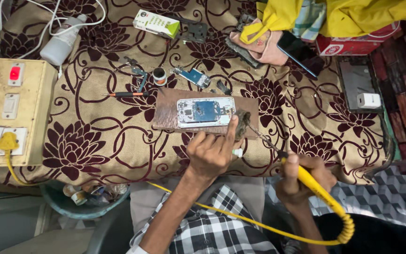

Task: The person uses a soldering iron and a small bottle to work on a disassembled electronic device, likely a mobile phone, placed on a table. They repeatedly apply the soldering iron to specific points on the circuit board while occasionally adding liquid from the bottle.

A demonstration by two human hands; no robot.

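Beige cloth [118, 136] patterned with maroon flowers; on it, a blue-and-silver circuit board [206, 112] — beside it, a yellow-handled soldering iron [313, 186].

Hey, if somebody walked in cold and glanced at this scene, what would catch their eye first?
Probably the bright yellow soldering iron in the right hand, its tip against a dark wad pinched by the left hand near the middle. Just above lies an opened phone on a brown mat. At far left, a switchboard shows a glowing red switch.
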